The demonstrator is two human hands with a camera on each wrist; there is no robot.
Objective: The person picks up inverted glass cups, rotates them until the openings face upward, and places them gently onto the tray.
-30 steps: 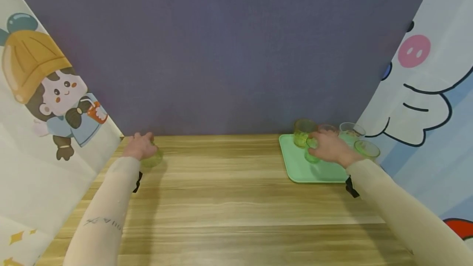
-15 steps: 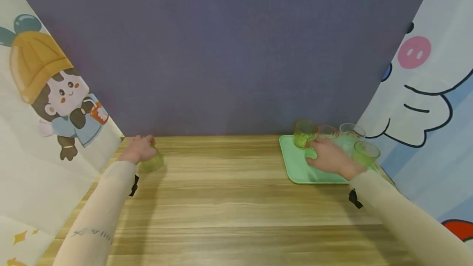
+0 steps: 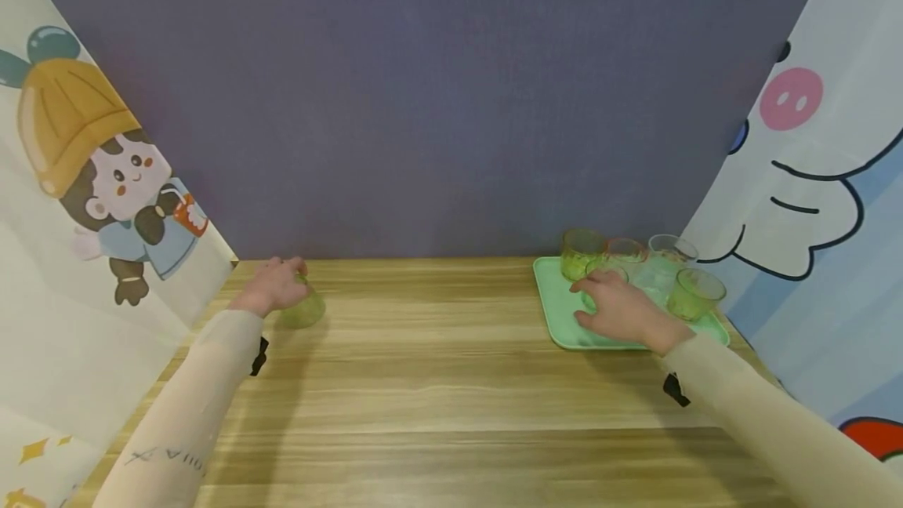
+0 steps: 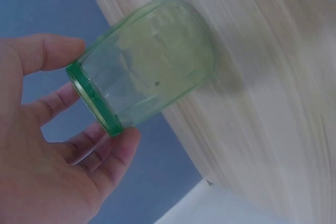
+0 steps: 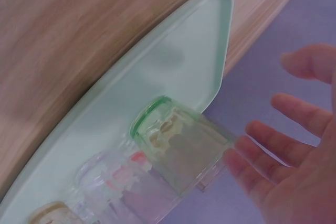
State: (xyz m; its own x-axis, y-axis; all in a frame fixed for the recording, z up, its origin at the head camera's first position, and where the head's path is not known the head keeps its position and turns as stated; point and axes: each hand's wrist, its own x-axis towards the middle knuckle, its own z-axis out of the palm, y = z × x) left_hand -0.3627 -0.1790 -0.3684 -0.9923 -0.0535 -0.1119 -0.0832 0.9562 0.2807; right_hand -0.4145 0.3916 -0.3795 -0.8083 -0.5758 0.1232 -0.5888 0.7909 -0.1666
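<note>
In the left wrist view, my left hand [image 3: 271,287] pinches a green-tinted glass [image 4: 152,61] between thumb and fingers. The glass's thick dark green end lies in the fingers, and its wider pale end points to the table. Whether it touches the wood, I cannot tell. Over the mint tray [image 3: 557,324], my right hand [image 3: 621,308] has its fingers spread and holds nothing. Close by its fingertips a green glass [image 5: 181,145] stands on the tray, thick green end down, partly hidden by the hand in the head view.
Several other glasses share the tray: an amber one [image 3: 574,261] at the back left, a pinkish one [image 3: 626,249], a clear one [image 3: 670,251] and a yellow-green one [image 3: 694,300]. A grey-blue panel [image 3: 451,139] rises behind the wooden table [image 3: 437,382], with printed curtains at both sides.
The right hand has let go of the green glass on the tray and drawn slightly back, fingers opening. The left hand and its glass have shifted a little to the right.
</note>
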